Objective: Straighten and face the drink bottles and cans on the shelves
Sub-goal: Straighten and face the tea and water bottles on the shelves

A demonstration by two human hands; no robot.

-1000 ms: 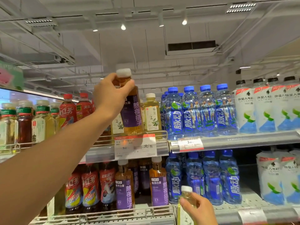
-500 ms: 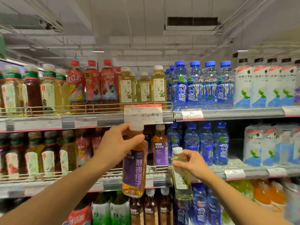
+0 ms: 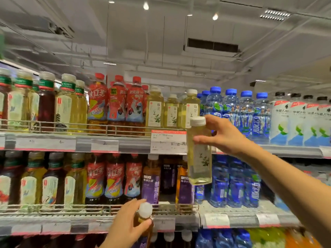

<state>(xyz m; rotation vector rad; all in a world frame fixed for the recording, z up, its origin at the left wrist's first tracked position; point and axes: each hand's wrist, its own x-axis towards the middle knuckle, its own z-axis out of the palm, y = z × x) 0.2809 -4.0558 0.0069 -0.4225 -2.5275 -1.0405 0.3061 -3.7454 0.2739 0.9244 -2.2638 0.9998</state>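
Nearest the camera, at the bottom edge, the left hand (image 3: 125, 224) wraps its fingers around the neck of an amber bottle (image 3: 143, 228) with a white cap and purple label; the bottle stands roughly upright in front of the lower shelf (image 3: 53, 228) rail, its base out of frame. Higher and to the right, the right hand (image 3: 222, 135) pinches a pale bottle (image 3: 198, 158) just below its white cap, thumb in front and fingers behind. This bottle hangs upright in the air before the upper shelf (image 3: 107, 144) edge, partly covering a price tag (image 3: 168, 142); its leaf-printed label faces the camera.

Behind the hands, the lower shelf carries, from left to right, green-capped teas (image 3: 52, 181), red teas (image 3: 114, 178), amber bottles with purple labels (image 3: 151, 181) and blue waters (image 3: 236, 183). A gap lies between the two front purple-labelled bottles, with a darker one set further back in it.

The upper shelf repeats the order: green-capped teas (image 3: 64, 104), red-capped teas (image 3: 116, 102), pale teas (image 3: 155, 108) matching the held one, blue-capped waters (image 3: 231, 108), then white-labelled black-capped bottles (image 3: 295, 120) at far right. The pale tea in the middle stands further back than those either side of it.

Farthest, a ceiling (image 3: 179, 42) with a vent (image 3: 212, 44) and spotlights.
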